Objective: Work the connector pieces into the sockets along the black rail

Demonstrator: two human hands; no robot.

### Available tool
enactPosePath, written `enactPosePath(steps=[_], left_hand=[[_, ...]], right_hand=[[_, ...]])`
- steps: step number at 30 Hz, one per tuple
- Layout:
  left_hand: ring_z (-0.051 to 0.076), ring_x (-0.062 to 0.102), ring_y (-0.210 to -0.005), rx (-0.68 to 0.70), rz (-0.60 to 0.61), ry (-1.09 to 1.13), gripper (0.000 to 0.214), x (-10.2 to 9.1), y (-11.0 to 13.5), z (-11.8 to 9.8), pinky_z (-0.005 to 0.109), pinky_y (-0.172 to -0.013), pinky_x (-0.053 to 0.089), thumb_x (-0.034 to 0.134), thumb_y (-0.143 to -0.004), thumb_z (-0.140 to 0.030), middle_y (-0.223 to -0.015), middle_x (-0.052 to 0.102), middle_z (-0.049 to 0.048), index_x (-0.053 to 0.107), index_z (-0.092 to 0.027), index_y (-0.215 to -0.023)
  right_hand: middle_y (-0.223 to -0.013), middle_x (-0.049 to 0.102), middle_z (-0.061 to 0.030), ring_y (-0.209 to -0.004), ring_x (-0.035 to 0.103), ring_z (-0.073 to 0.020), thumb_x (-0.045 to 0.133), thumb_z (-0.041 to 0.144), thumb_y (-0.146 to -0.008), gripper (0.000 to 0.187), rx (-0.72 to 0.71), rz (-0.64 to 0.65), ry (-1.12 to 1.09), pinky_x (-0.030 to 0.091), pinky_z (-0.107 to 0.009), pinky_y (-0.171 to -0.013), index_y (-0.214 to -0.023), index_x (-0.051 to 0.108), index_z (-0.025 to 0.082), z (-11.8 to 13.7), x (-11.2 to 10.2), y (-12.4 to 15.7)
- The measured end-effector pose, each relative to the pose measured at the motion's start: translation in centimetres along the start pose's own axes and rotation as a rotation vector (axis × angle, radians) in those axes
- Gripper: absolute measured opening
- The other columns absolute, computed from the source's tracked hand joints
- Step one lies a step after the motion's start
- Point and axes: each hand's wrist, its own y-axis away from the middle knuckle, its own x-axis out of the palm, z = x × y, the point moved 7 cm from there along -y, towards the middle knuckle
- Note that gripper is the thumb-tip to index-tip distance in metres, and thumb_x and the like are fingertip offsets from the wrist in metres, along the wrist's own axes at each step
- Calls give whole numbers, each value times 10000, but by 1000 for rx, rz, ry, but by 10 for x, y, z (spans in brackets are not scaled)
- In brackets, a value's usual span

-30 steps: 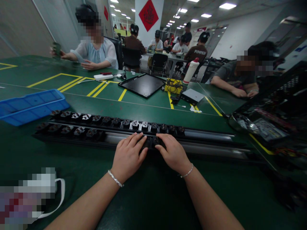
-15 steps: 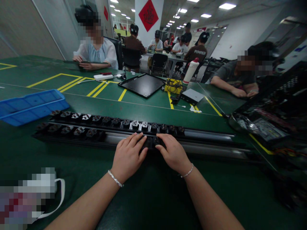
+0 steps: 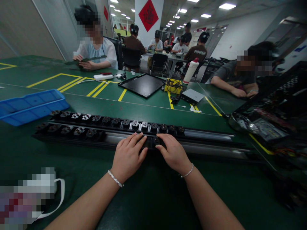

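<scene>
Two long black rails (image 3: 206, 134) lie across the green table in front of me, each carrying a row of small black socket modules (image 3: 105, 121). My left hand (image 3: 128, 156) rests palm down on the near rail, fingers stretched forward and together. My right hand (image 3: 173, 154) lies beside it, fingers bent over a small black module (image 3: 155, 140) on the same rail. Both hands press on the parts between them; what lies under the palms is hidden. Each wrist wears a thin bracelet.
A blue tray (image 3: 31, 105) sits at the left. Further back lie a black flat panel (image 3: 144, 84), a yellow box of cables (image 3: 173, 85) and a grey box (image 3: 192, 95). A dark crate of parts (image 3: 266, 124) stands at the right. Other people sit around the tables.
My hands stay where they were on the rail. The person at the far left has lowered a hand and now holds a long flat piece with both hands.
</scene>
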Motion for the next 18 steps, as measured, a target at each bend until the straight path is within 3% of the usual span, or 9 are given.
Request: enactPosePath(steps=[12,18], left_hand=[[254,472,-1195,-6,-14,8,381,1,0,0,420,-907,411,454,-860,-358,-1290,546,28,547,-274,-1219],[247,468,-1199,-3,-3,3,381,1,0,0,411,-910,406,442,-867,-363,-1288,547,28,546,-266,-1220]], right_hand=[[-1115,611,-98,-1071,533,-226,508,216,-824,289,-13,-19,-13,428,-440,-955,-1106,551,174,-1,0,0],[-1122,607,-114,-1076,529,-222,516,208,-819,294,-1,-4,-11,423,-423,-967,-1103,551,142,-1,0,0]])
